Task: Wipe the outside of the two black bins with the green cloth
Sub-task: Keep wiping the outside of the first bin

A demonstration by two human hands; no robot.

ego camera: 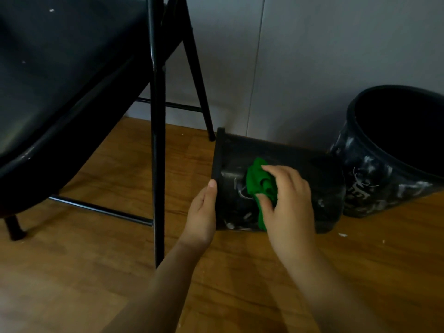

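A black bin (312, 171) lies on its side on the wooden floor, its rim to the left, with white smears on its wall. My left hand (203, 212) grips that rim, thumb up along its edge. My right hand (288, 200) holds a crumpled green cloth (258, 183) against the bin's upper side, thumb and fingers curled around it. A second black bin (374, 179) stands tilted at the right, its dark opening facing up and left, its outside streaked with white marks.
A black folding chair (72, 80) fills the left, its legs (157, 140) and crossbars standing on the floor just left of the lying bin. A grey wall (300, 56) runs behind both bins. Small white flecks (342, 234) lie on the floor.
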